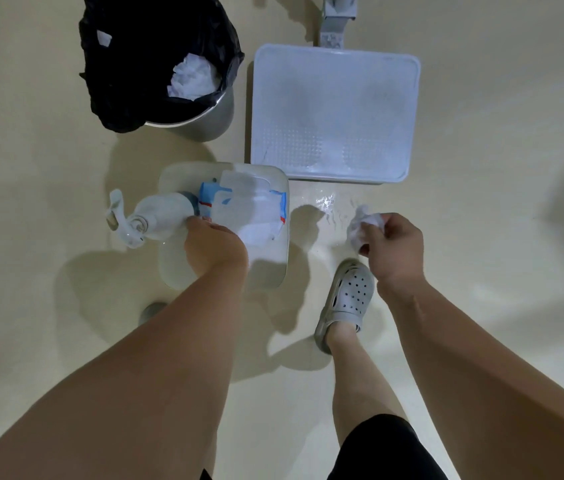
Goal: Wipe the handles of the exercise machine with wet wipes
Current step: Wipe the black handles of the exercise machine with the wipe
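Observation:
A blue-and-white wet wipes pack (pixel 251 211) lies in a clear tray (pixel 169 268) on the floor, next to a white spray bottle (pixel 150 218). My left hand (pixel 214 249) reaches down into the tray and rests on the near end of the pack, by the bottle; its fingers are hidden, so I cannot tell what it grips. My right hand (pixel 393 249) hovers to the right of the tray, shut on a crumpled white wet wipe (pixel 363 225). No exercise machine handle is in view.
A metal bin (pixel 204 123) with a black liner and used wipes stands at the back left. An upturned white plastic basket (pixel 334 112) sits behind the tray. My foot in a grey clog (pixel 348 301) stands below my right hand. A small puddle (pixel 325 202) glints on the floor.

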Demonstrator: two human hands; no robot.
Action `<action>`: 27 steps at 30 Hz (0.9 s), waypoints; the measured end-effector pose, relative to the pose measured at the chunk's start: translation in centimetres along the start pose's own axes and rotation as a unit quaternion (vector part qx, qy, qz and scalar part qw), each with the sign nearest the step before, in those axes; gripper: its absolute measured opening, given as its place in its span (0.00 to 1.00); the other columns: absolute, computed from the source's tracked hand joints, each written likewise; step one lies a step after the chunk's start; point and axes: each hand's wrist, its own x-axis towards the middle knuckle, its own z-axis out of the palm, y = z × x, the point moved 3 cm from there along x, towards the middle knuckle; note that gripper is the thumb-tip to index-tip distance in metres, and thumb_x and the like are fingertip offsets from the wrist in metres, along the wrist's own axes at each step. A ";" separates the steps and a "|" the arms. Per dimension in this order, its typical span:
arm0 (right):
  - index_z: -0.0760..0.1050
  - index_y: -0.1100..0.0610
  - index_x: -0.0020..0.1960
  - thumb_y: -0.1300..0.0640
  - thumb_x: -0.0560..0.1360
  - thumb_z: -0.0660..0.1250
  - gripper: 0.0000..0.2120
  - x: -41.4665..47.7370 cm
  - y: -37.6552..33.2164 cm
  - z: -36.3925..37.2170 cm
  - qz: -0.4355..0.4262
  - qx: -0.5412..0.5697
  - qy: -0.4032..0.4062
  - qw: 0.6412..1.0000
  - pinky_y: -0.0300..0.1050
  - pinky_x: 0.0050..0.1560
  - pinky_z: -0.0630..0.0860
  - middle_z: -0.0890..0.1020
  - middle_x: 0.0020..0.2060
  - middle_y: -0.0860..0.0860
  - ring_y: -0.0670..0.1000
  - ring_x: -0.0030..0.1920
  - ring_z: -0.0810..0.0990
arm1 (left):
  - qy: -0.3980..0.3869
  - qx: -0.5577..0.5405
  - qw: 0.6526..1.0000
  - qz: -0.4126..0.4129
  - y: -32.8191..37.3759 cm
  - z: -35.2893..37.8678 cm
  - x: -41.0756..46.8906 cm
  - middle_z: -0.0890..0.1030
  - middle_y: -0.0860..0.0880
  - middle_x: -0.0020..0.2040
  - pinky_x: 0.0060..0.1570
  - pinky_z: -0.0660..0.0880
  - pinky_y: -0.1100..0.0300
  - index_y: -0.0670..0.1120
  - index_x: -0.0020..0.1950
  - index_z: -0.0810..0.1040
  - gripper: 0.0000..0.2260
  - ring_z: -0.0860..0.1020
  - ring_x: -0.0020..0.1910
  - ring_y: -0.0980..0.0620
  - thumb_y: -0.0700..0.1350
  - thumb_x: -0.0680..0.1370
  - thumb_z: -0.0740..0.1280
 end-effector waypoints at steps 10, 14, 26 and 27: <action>0.80 0.64 0.43 0.67 0.76 0.68 0.04 -9.2 -7.3 -0.4 -0.067 0.010 -0.157 0.985 0.36 0.33 0.72 0.79 0.36 0.57 0.50 0.36 0.74 | -0.255 -0.102 0.961 0.015 1.7 -6.7 -5.4 0.78 0.49 0.47 0.45 0.76 0.56 0.49 0.57 0.72 0.08 0.80 0.52 0.41 0.42 0.80 0.66; 0.81 0.64 0.43 0.66 0.76 0.69 0.03 -15.9 -13.5 -2.3 -0.092 -0.019 -0.208 0.974 0.35 0.36 0.75 0.82 0.36 0.54 0.47 0.35 0.77 | -0.317 -0.120 0.929 0.149 4.7 -16.1 -8.9 0.75 0.54 0.64 0.58 0.74 0.57 0.57 0.71 0.71 0.20 0.78 0.56 0.54 0.45 0.80 0.68; 0.83 0.59 0.45 0.65 0.71 0.76 0.04 -39.6 -29.4 -9.9 -0.228 0.002 -0.329 0.916 0.49 0.43 0.79 0.83 0.42 0.68 0.57 0.39 0.82 | -0.307 -0.118 0.866 0.378 10.2 -44.3 -20.2 0.85 0.55 0.53 0.54 0.71 0.68 0.50 0.41 0.81 0.06 0.80 0.51 0.62 0.41 0.77 0.72; 0.83 0.60 0.46 0.65 0.71 0.76 0.05 -40.5 -30.0 -10.4 -0.236 -0.002 -0.341 0.910 0.47 0.42 0.79 0.84 0.40 0.66 0.56 0.39 0.82 | -0.287 -0.137 0.872 0.372 10.0 -45.7 -21.1 0.85 0.54 0.48 0.51 0.73 0.64 0.48 0.41 0.81 0.06 0.81 0.46 0.60 0.41 0.78 0.71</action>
